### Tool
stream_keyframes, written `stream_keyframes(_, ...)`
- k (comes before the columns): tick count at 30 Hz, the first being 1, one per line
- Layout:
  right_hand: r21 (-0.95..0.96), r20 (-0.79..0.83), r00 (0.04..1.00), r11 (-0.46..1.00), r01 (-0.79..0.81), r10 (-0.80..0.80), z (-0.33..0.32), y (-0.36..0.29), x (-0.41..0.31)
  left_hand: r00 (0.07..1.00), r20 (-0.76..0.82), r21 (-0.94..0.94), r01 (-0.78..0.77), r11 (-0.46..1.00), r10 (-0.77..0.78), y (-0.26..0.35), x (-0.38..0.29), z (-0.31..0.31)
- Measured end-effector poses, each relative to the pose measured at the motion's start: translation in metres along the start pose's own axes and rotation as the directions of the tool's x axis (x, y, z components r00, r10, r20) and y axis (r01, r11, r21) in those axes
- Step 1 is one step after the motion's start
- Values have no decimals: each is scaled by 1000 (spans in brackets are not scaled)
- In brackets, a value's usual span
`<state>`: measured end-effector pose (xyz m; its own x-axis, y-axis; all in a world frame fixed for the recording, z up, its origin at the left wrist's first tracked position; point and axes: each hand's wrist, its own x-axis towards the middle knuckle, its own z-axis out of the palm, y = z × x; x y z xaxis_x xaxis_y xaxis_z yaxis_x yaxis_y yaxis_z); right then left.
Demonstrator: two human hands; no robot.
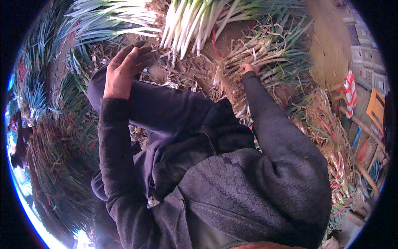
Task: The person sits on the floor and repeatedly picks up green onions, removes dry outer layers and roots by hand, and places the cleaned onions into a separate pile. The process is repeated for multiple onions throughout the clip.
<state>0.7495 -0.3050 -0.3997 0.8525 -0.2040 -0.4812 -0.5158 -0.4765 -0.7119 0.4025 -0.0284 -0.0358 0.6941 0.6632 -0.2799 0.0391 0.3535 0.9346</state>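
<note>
My left hand [126, 67] is raised over my bent knee, its fingers apart and darkened at the tips, with nothing in it. My right hand [250, 68] reaches into a heap of untrimmed green onions [261, 51] with dry outer skins and brown roots. It touches their stalks near the root end; its fingers are partly hidden, so I cannot tell whether they close on any. Ahead of me lie cleaned green onions [186, 28] with bare white stalks, their root ends towards me. Another cleaned pile [124, 15] lies to their left, its long green leaves pointing left.
Peeled skins and dry leaves [186, 71] litter the ground by my knees. Tied bundles of green onions [59, 155] stand at my left. More untrimmed onions [329, 124] with red ties lie at right, near a wooden pole [367, 177], a red-and-white bag [350, 93] and stacked crates [367, 53].
</note>
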Motion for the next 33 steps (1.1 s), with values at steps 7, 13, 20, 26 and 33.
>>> stream_keyframes(7,200,138,989,977,-76,49,-77,-19,6,999,12,88,51,995,-53,2,3,8)
stream_keyframes(13,523,205,978,848,-87,-26,-93,21,31,999,6,95,43,995,-44,2,4,7)
stream_keyframes(20,-252,238,955,960,-118,179,-25,66,15,997,69,101,-38,994,31,2,-3,-2)
stream_keyframes(26,-280,182,969,953,-111,167,-29,49,15,995,22,47,-96,994,95,-4,-7,-4)
stream_keyframes(33,-504,18,880,756,418,-475,-67,57,-5,992,-75,-33,-102,994,100,5,-16,-6)
